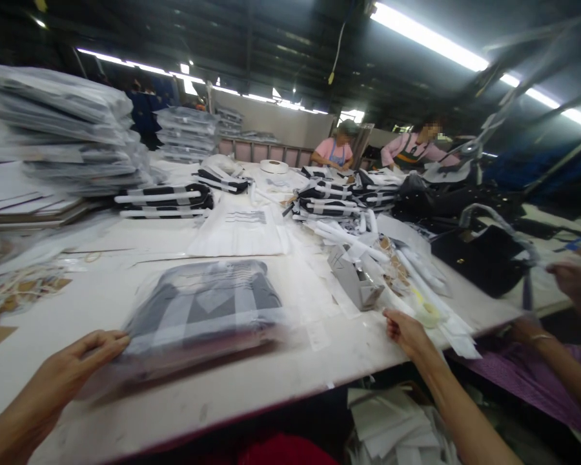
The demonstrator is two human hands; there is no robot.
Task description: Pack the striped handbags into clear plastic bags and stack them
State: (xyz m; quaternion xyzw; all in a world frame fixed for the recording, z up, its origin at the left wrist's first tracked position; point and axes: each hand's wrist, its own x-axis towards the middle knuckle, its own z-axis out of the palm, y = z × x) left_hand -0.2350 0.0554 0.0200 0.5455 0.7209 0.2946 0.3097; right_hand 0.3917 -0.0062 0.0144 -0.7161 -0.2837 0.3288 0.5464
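Observation:
A dark striped garment sealed in a clear plastic bag [206, 316] lies on the white table [252, 387] in front of me. My left hand [75, 368] rests flat at the bag's left edge, fingers stretched out and touching the plastic. My right hand [407, 330] reaches toward the pile of white paper strips and a tape roll [428, 314] at the right; its fingers are curled, and what they hold, if anything, I cannot make out. A small grey cardboard box [356, 279] stands just left of that hand.
Stacks of bagged garments [61, 129] rise at the far left. Folded black-and-white striped garments [164, 200] and flat plastic bags [239, 232] cover the middle. A co-worker's arm and hand [569, 323] are at the right by a black bag [479, 258]. Two people work at the far end.

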